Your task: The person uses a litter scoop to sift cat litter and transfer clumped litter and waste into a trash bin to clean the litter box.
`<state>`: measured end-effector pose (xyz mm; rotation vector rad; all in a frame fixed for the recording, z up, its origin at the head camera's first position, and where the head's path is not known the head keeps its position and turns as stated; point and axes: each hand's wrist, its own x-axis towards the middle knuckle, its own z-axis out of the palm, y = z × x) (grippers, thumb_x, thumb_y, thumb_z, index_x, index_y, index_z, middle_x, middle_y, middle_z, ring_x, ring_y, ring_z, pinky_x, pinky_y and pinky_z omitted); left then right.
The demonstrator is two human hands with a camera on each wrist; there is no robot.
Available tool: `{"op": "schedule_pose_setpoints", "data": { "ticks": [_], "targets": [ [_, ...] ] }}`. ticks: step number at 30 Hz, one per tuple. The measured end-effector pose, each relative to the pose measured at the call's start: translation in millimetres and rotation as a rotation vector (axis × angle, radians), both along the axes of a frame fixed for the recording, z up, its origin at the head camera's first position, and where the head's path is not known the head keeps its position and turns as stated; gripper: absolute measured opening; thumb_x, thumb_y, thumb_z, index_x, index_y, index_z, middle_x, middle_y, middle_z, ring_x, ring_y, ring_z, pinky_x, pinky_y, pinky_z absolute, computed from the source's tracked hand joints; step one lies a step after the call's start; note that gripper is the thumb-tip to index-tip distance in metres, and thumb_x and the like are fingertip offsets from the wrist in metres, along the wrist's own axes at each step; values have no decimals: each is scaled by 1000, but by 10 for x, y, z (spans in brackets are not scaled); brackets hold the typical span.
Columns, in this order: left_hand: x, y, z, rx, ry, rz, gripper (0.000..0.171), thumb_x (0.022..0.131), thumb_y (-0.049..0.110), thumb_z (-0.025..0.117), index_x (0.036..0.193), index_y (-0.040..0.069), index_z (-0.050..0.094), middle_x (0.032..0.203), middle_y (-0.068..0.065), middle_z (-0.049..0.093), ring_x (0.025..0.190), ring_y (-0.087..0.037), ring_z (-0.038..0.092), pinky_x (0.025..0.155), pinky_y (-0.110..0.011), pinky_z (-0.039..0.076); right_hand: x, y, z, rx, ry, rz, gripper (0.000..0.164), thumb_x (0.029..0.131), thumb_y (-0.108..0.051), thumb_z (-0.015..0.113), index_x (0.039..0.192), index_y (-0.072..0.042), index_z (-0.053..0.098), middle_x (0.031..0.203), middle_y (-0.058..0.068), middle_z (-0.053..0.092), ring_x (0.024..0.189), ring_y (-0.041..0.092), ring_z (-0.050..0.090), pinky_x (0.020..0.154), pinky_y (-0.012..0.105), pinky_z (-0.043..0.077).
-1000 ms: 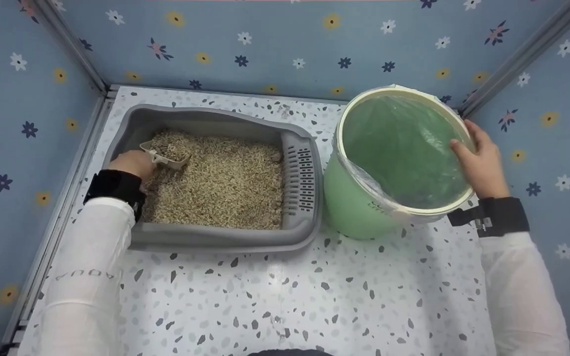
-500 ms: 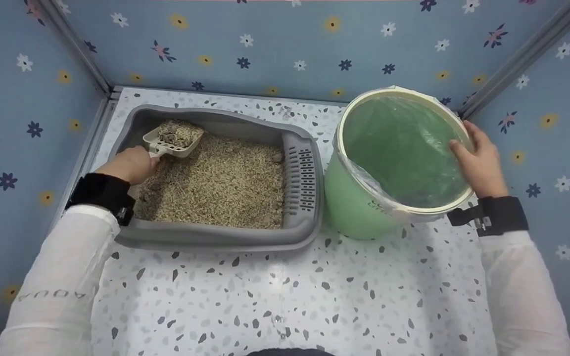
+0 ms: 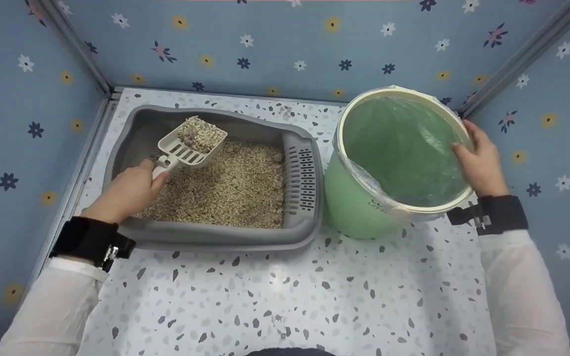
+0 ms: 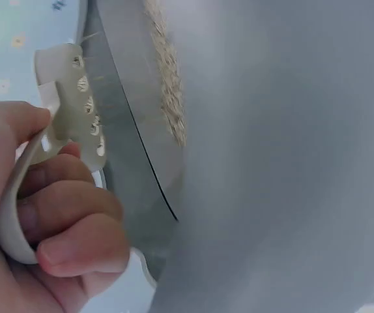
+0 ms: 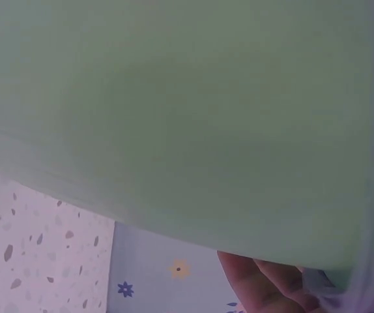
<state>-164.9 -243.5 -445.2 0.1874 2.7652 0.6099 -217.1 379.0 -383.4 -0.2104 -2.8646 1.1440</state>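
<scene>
My left hand (image 3: 129, 190) grips the handle of a cream slotted litter scoop (image 3: 186, 154), its fingers curled round it in the left wrist view. A heap of tan litter (image 3: 200, 134) lies in the scoop, which is over the left part of a grey litter box (image 3: 215, 237). More pellet litter (image 3: 235, 193) covers the box floor. On the right, my right hand (image 3: 483, 160) holds the cream rim of a pale green bin (image 3: 359, 207), thumb inside and fingers outside. A clear plastic bag (image 3: 403, 148) lines the bin, which tilts slightly.
The box's slotted step (image 3: 301, 178) faces the bin. Beneath both lies a white speckled surface (image 3: 275, 287). Blue flowered panels (image 3: 285, 44) enclose it at the back and both sides, with grey metal framing (image 3: 79, 163) at the left edge.
The scoop has come up out of the litter with a load and moved a little right and nearer. My left hand has turned with it. The right hand and bin stay put.
</scene>
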Motion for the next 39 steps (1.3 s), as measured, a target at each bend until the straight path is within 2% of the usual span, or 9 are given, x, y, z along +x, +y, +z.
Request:
{"op": "schedule_pose_setpoints", "data": {
  "ticks": [4, 8, 11, 16, 22, 26, 33, 37, 39],
  "targets": [
    [127, 120, 18, 58, 56, 43, 49, 101, 40, 33, 110, -7, 42, 68, -8, 46, 50, -20, 45, 42, -33, 38, -1, -3, 6, -12, -27, -6, 61, 96, -21, 44, 151, -14, 19, 150, 20, 29, 124, 38, 39, 102, 53, 35],
    [195, 193, -20, 77, 134, 67, 43, 101, 39, 34, 101, -2, 45, 67, -7, 46, 49, -20, 43, 41, -31, 36, -12, 1, 4, -38, -43, 0, 62, 93, -9, 39, 151, -17, 18, 154, 15, 24, 130, 36, 34, 106, 51, 31],
    [231, 221, -67, 93, 192, 72, 40, 101, 38, 36, 98, -1, 46, 66, -7, 46, 48, -20, 43, 40, -30, 36, -17, 2, 1, -51, -39, 12, 65, 90, -2, 34, 151, -16, 18, 155, 14, 22, 133, 35, 32, 111, 50, 26],
    [277, 247, -136, 137, 269, 69, 36, 101, 33, 39, 96, -2, 47, 64, -7, 46, 48, -19, 43, 41, -29, 36, -20, 3, -8, -56, -25, 31, 66, 88, 2, 28, 151, -13, 18, 154, 15, 23, 136, 34, 29, 114, 47, 22],
    [287, 258, -210, 188, 291, 83, 37, 101, 33, 38, 100, -3, 47, 65, -7, 48, 48, -19, 42, 41, -28, 37, -26, 20, -19, -55, -12, 38, 66, 87, 4, 26, 151, -9, 17, 154, 16, 23, 138, 35, 26, 115, 45, 19],
    [280, 265, -271, 205, 310, 87, 34, 101, 31, 39, 98, -2, 46, 64, -7, 47, 48, -18, 42, 40, -28, 37, -23, 22, -22, -61, -16, 32, 66, 87, 4, 27, 151, -10, 17, 154, 16, 23, 138, 35, 26, 115, 45, 19],
    [249, 249, -347, 264, 301, 106, 36, 102, 32, 38, 101, -3, 47, 66, -7, 49, 49, -17, 43, 38, -25, 38, -8, 11, -11, -70, -23, 24, 66, 88, 3, 29, 151, -12, 17, 154, 15, 23, 137, 35, 28, 115, 45, 20],
    [224, 238, -377, 267, 300, 109, 38, 102, 34, 37, 102, -3, 47, 67, -8, 50, 48, -18, 45, 37, -26, 39, 0, 8, -5, -69, -24, 19, 66, 88, 2, 29, 151, -13, 17, 155, 14, 22, 138, 34, 28, 115, 45, 20],
    [215, 235, -391, 233, 320, 108, 37, 101, 34, 38, 101, -2, 47, 65, -7, 49, 47, -18, 44, 37, -27, 38, 0, 8, -3, -67, -24, 20, 66, 88, 2, 29, 151, -14, 17, 155, 14, 22, 137, 35, 28, 115, 46, 21]
  ]
}}
